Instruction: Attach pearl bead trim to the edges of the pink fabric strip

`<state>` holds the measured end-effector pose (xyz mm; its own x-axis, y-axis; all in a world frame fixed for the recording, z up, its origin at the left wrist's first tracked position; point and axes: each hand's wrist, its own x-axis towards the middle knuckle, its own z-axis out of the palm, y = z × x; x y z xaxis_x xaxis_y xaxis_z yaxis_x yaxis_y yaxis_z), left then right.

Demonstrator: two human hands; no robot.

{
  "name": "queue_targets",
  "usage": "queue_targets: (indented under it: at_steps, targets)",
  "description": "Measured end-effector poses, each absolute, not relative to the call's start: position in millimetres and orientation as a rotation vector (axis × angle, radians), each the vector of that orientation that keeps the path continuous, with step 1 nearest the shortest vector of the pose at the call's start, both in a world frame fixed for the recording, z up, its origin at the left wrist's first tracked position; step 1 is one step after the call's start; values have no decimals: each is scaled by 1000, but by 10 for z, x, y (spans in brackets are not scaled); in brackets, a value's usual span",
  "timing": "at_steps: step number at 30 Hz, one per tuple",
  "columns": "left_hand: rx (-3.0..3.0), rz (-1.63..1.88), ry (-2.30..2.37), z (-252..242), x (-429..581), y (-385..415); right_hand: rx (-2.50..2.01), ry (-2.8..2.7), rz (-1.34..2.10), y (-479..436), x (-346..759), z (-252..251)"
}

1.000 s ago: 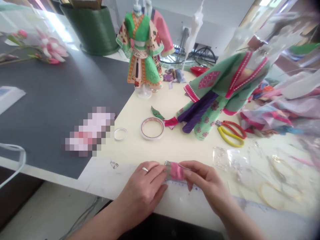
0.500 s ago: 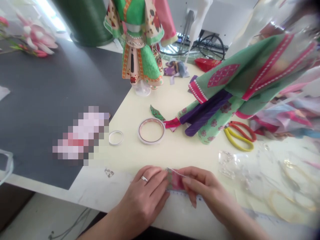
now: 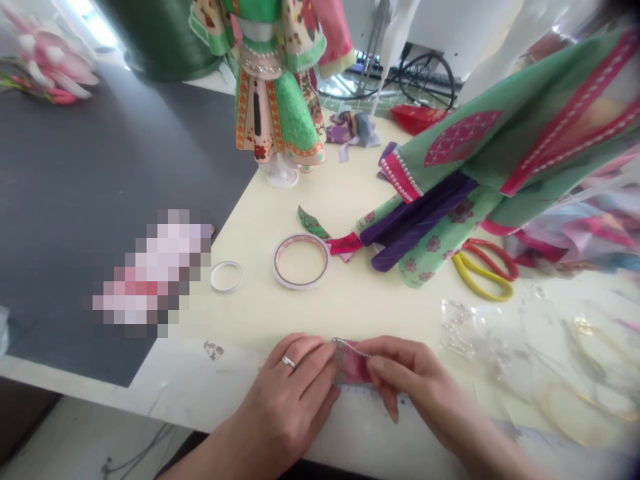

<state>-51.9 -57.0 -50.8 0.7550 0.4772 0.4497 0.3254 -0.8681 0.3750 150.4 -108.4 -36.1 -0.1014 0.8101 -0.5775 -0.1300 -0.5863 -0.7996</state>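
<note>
A small pink and green piece of fabric lies at the table's front edge, over a strip with ruler marks. My left hand, with a ring on one finger, is closed over the fabric's left end and holds it down. A thin string of tiny white beads runs along the fabric's top edge. Between thumb and forefinger, my right hand pinches the right part of this bead string. What lies under the left fingers is hidden.
Beyond the hands lie a tape roll and a smaller white ring. A doll-sized green robe leans at right, near red and yellow handles. A dressed figure stands behind. Clear bags lie right.
The view has shifted slightly, so the background things sit a little differently. Both hands stay at the fabric, with the bead string still pinched on the right.
</note>
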Motion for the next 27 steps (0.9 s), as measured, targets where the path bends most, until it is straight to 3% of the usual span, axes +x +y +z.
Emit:
queue_targets:
  at_steps: [27]
  targets:
    - [2666, 790, 600, -522, -520, -566, -1506, -799, 1772, -1047, 1483, -340]
